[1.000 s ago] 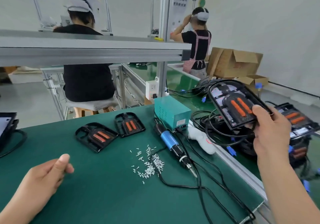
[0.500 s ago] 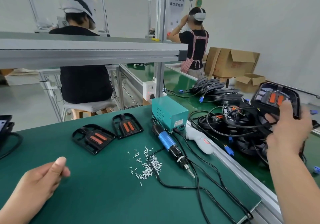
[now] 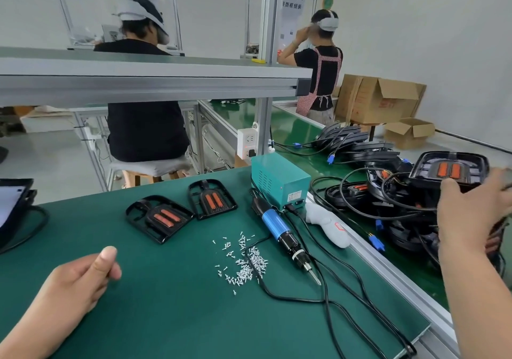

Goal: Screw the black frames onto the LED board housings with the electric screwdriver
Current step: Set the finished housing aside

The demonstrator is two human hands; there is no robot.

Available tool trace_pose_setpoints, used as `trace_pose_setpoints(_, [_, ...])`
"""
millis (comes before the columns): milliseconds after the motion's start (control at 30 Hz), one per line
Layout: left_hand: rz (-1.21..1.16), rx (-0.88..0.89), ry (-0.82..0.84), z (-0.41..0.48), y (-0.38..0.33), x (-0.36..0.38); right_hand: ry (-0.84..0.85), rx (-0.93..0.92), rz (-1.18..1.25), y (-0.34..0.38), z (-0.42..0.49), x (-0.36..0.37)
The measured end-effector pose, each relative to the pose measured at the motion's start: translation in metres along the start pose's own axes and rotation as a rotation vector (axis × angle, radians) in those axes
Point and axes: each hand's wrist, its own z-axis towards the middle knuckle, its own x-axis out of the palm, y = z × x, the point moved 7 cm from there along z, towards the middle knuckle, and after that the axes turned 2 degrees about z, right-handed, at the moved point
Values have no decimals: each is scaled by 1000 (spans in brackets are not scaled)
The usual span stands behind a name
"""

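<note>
- Your right hand [image 3: 471, 217] grips the black LED board housing with two orange strips [image 3: 448, 168], thumb on its near rim, over the heap of cabled black housings [image 3: 374, 195] beyond the right edge of the green mat [image 3: 166, 317]
- Your left hand [image 3: 80, 278] rests loosely curled and holding nothing near the mat's near-left corner
- The blue-and-black electric screwdriver [image 3: 279, 231] lies along the mat's right edge, tip toward you, nearer your right hand
- The two black plastic frames [image 3: 159, 217] sit toward the far edge, likelier a left-hand reach
</note>
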Motion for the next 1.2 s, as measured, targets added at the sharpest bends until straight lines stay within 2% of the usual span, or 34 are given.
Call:
trace_pose_setpoints(233, [-36, 18, -24, -4, -11, 3, -72, -82, -7, -13, 0, -9])
trace_pose_setpoints(467, [-36, 22, -28, -12, -28, 9, 6, -301, 175, 46, -55, -8])
trace_pose_setpoints(567, [-63, 21, -14, -16, -36, 12, 142, -414, 264, 84, -104, 3])
trace_pose_setpoints(700, [-72, -2, -29, -18, -37, 13, 368, -398, 355, 117, -171, 30])
trace_pose_setpoints(967, [-139, -28, -47, -19, -39, 10, 798, -551, 371, 179, -298, 96])
trace_pose_setpoints(1200, [-336, -114, -103, -17, -33, 6, 1115, -757, 358, 217, -387, 135])
